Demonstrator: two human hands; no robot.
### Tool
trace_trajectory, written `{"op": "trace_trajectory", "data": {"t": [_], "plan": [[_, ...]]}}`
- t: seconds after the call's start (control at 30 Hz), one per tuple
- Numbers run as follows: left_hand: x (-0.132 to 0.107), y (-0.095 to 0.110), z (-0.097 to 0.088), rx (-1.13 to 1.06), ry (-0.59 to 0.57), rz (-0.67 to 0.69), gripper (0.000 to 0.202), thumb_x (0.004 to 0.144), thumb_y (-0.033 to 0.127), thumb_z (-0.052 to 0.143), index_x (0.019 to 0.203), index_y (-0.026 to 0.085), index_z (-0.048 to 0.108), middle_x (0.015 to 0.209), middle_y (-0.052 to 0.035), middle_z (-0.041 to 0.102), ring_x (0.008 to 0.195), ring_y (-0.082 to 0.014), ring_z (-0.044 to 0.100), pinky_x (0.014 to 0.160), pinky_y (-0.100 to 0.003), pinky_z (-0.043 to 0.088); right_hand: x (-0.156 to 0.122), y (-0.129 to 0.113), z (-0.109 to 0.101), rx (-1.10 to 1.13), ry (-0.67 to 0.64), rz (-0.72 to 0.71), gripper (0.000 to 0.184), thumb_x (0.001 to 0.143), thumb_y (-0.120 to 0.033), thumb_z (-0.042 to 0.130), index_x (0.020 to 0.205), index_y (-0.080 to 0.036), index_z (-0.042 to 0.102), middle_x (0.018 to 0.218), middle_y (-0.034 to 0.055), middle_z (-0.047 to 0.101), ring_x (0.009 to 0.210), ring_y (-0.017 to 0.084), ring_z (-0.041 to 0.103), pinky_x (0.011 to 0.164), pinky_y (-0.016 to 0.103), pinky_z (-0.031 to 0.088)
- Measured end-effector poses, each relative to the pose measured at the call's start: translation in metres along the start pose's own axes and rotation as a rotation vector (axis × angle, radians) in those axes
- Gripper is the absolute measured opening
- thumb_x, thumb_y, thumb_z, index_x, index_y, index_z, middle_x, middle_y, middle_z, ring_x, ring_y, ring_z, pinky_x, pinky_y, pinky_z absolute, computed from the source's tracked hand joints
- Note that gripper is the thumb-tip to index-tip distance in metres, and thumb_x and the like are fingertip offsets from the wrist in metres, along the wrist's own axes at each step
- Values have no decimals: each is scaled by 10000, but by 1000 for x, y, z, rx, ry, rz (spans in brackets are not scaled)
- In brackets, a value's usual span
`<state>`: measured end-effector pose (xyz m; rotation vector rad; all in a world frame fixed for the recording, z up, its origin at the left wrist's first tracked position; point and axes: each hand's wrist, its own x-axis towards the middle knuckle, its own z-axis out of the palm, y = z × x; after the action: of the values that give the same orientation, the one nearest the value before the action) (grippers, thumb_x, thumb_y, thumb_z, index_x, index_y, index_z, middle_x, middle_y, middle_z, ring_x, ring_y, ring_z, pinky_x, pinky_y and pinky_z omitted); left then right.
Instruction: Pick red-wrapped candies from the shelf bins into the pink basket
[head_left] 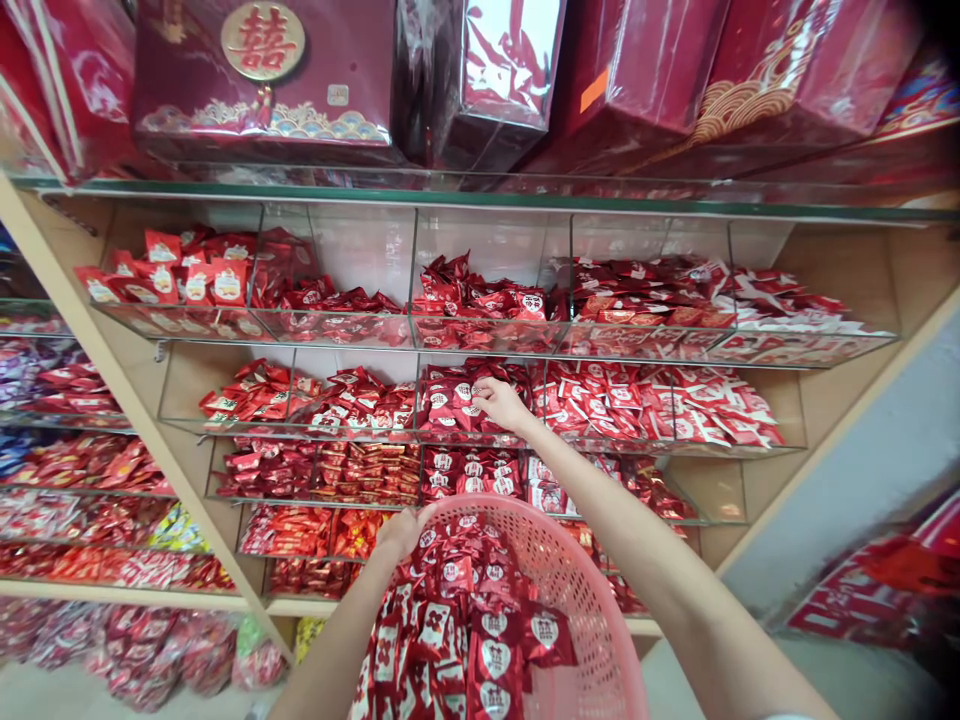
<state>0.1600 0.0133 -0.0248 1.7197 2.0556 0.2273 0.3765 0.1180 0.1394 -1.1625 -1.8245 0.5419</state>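
Note:
My left hand (pixel 405 530) grips the far left rim of a pink plastic basket (pixel 600 590) with small holes in its wall. Dark red candy packets (pixel 495 660) with white heart-shaped labels lie in the basket, beside red and white patterned ones (pixel 433 625). My right hand (pixel 501 403) reaches into the middle compartment of the second shelf row. Its thumb and fingers pinch a dark red candy packet (pixel 475 391) at the top of a heap (pixel 446 408) of the same kind. The fingertips partly cover that packet.
A glass shelf edge (pixel 480 190) runs above, bearing large dark red gift boxes (pixel 262 110). Glass dividers and front panes (pixel 487 338) bound the candy compartments. A wooden upright (pixel 150 420) stands left, with more candy shelves beyond. Bagged candy (pixel 139 650) lies low left.

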Motion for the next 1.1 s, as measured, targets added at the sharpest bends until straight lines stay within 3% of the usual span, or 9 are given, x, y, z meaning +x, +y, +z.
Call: {"op": "trace_trajectory", "data": {"t": [0.13, 0.3, 0.47, 0.6, 0.7, 0.83, 0.93, 1.1], "plan": [[0, 0, -1, 25, -7, -1, 823, 757, 752, 168, 1035, 118, 615, 1079, -208, 647, 1043, -346, 586, 866, -411, 418, -6, -3, -8, 75, 19, 29, 262, 718, -184, 604, 969, -114, 629, 763, 37, 662, 636, 110, 575, 642, 244, 455], [0, 1, -3, 36, -13, 1, 818, 758, 751, 178, 1056, 131, 622, 1082, -196, 651, 1044, -325, 592, 858, -375, 423, -26, -9, -22, 232, 30, 7, 106, 678, -232, 622, 724, -138, 640, 672, 5, 629, 609, 107, 536, 617, 244, 436], [4, -1, -1, 52, -18, 14, 857, 736, 779, 170, 1077, 133, 619, 1093, -206, 643, 1054, -338, 584, 860, -396, 423, -69, -29, -49, 274, 38, -35, 185, 719, -336, 609, 755, -156, 631, 640, -11, 594, 541, 97, 481, 540, 239, 401], [6, -3, 1, 55, -18, 18, 865, 735, 784, 163, 1032, 125, 639, 1060, -215, 654, 1039, -334, 592, 852, -387, 430, -119, -39, -61, 247, -41, -80, 182, 763, -342, 597, 786, -166, 635, 719, 8, 626, 640, 119, 534, 615, 261, 430], [5, -1, 0, 49, -12, -10, 896, 718, 800, 154, 1049, 114, 627, 1072, -214, 649, 1021, -338, 600, 836, -391, 441, -160, -26, -47, 194, -215, -43, 194, 786, -341, 584, 727, -165, 641, 745, 22, 639, 708, 139, 560, 675, 283, 442], [1, 3, -2, 77, -13, -18, 889, 727, 792, 137, 1052, 120, 620, 1094, -206, 642, 1031, -336, 595, 850, -397, 435, -202, 11, -9, 212, -404, 121, 207, 768, -352, 599, 692, -164, 642, 723, 25, 644, 688, 144, 563, 656, 276, 446], [0, 3, -1, 84, -11, 4, 885, 733, 785, 122, 1040, 129, 630, 1076, -206, 650, 1055, -332, 584, 864, -391, 426, -211, 30, 15, 313, -401, 191, 220, 748, -384, 612, 681, -177, 637, 707, 23, 641, 675, 150, 561, 647, 274, 441], [3, 1, 0, 60, -16, 3, 867, 739, 778, 140, 1025, 123, 632, 1077, -217, 646, 1059, -336, 581, 861, -388, 421, -196, 42, 38, 428, -342, 261, 247, 679, -415, 658, 644, -173, 624, 673, 22, 633, 637, 150, 542, 639, 281, 421]]}}
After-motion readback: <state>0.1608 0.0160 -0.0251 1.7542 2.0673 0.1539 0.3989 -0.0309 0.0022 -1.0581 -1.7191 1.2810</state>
